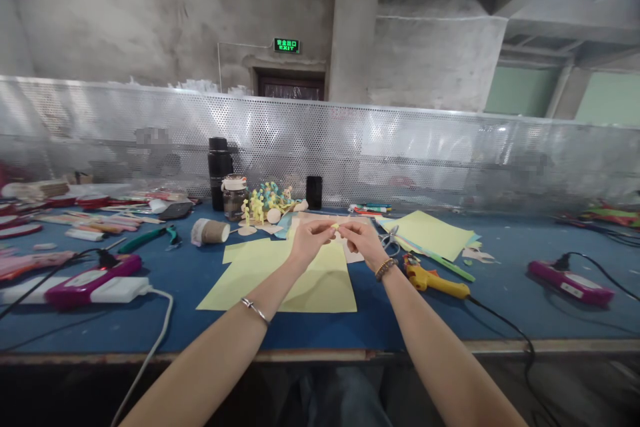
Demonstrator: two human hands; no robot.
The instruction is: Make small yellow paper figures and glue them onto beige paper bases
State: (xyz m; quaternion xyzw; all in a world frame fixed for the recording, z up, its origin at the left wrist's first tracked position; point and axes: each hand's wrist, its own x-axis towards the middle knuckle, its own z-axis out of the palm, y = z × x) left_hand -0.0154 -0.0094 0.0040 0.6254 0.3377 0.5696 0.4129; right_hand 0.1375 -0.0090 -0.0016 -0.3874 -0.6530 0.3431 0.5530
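My left hand (pixel 313 240) and my right hand (pixel 361 240) meet over the middle of the table, fingertips almost touching. Both pinch a small piece of yellow paper (pixel 337 227), whose exact shape is mostly hidden by the fingers. Below them lie sheets of yellow paper (pixel 280 280) on the blue table top. Just past the hands is a pinkish sheet (pixel 356 255), partly covered. Scissors (pixel 391 237) rest close to my right hand's far side. Several small yellow figures (pixel 256 205) stand beyond my left hand, some on round bases.
A yellow hot glue gun (pixel 437 281) with a black cord lies right of my right forearm. More yellow sheets (pixel 430 232) are behind it. A paper cup (pixel 211 231) lies on its side, near a jar (pixel 235 199), a black bottle (pixel 219 170) and a phone (pixel 314 192). Purple power strips (pixel 571 282) flank both sides.
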